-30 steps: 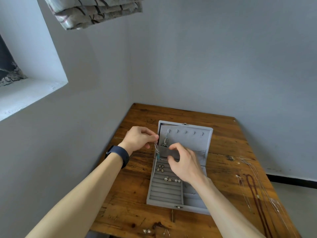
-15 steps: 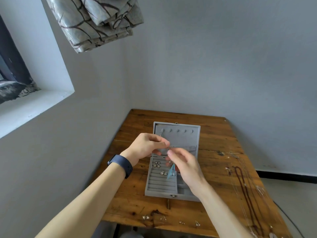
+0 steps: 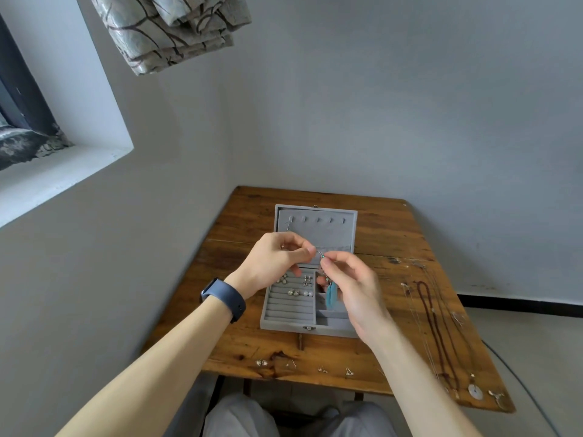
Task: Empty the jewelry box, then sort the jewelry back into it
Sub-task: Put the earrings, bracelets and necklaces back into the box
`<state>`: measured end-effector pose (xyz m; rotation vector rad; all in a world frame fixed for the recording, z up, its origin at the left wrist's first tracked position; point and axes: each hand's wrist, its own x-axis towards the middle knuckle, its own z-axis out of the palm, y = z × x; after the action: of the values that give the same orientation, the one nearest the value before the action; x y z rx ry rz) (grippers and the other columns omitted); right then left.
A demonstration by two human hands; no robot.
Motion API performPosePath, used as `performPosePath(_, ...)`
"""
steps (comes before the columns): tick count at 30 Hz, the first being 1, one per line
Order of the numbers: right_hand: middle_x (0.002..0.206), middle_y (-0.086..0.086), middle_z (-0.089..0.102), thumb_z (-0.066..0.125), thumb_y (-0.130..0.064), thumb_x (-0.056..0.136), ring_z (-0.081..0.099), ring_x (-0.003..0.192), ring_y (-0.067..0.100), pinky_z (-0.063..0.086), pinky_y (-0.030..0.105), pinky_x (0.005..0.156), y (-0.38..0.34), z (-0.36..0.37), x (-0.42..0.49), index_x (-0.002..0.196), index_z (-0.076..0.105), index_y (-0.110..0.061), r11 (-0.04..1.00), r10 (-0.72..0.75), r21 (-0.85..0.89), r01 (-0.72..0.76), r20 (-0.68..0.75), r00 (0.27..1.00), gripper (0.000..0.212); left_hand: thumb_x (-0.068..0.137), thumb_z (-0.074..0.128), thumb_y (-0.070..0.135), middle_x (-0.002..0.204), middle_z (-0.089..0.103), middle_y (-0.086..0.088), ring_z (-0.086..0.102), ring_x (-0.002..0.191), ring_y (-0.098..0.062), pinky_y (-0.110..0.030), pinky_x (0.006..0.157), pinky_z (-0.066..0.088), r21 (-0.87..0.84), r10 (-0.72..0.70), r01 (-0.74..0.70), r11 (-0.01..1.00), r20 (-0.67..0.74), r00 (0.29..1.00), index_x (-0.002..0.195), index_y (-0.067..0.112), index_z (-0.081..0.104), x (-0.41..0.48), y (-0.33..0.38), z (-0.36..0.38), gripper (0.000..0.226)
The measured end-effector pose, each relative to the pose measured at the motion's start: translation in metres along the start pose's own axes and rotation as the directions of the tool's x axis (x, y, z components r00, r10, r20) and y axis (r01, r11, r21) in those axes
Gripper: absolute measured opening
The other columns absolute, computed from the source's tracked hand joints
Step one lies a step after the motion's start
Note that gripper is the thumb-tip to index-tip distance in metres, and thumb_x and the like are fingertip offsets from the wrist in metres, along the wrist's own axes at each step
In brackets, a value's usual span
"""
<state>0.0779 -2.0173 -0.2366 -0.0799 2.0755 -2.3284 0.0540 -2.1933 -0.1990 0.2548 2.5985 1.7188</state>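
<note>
Nearest, on the near side of the jewelry box [image 3: 288, 323] and just past grey-trousered knees [image 3: 239, 417]: a loose row of stud earrings [image 3: 321, 369] along the front edge of the wooden counter [image 3: 394, 234], well apart from the box's front wall. Next, the box itself, grey, lying open near the middle of the counter, a clasp on its front wall. In its left section, ridged ring rolls with a few small earrings [image 3: 295, 292] tucked into the farther rows; in its right section, open compartments. Over that right section, held up in the air, a feather earring [image 3: 330, 296], turquoise feather hanging downward. Above the box's right half, the right grip [image 3: 353, 285], thumb and forefinger pinched on the earring's upper part, other fingers loosely bent. Above the box's hinge line, the left grip [image 3: 274, 263], fingers curled, thumb and forefinger tips nipping the earring's metal hook, just beside the right fingertips; a dark wristband [image 3: 225, 299] on that wrist, left of the box. Right of the box and well apart from it, a dark beaded necklace [image 3: 432, 313] stretched along the counter, with a pale disc pendant [image 3: 475, 392] toward the near corner. Beyond both grips, the box's open lid [image 3: 334, 230], a row of hooks across its top, a thin dangling earring [image 3: 288, 225] on the leftmost. Farther than the box, a plain grey wall [image 3: 378, 105]; up and to the left of the box, a white window recess [image 3: 63, 165] and a patterned curtain [image 3: 176, 29].
</note>
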Motion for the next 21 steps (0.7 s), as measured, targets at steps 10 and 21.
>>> performPosePath(10,0.096,-0.007,0.073,0.063,-0.026,0.097,0.067,0.075,0.012,0.057,0.030,0.076,-0.011,-0.013,0.001,0.102,0.074,-0.024,0.969,-0.118,-0.204,0.141,0.123,0.985,0.013,0.091,0.071,0.024,0.085,0.072,0.004,0.069,0.067,-0.010,-0.008,0.055,0.043,0.129,-0.003,-0.019,0.991,0.169,0.986,0.091,0.014,0.075,0.003,0.017,-0.012,0.011)
performPosePath(21,0.077,-0.017,0.066,0.060,-0.027,0.097,0.066,0.078,0.006,0.044,0.012,0.065,0.008,-0.006,0.040,0.090,0.068,-0.027,0.736,-0.299,-0.579,0.350,0.185,0.936,0.011,0.091,0.072,0.024,0.088,0.071,0.003,0.069,0.068,-0.008,-0.011,0.056,0.045,0.092,-0.085,0.073,0.993,0.137,0.987,0.095,0.014,0.073,0.031,-0.008,-0.009,0.011)
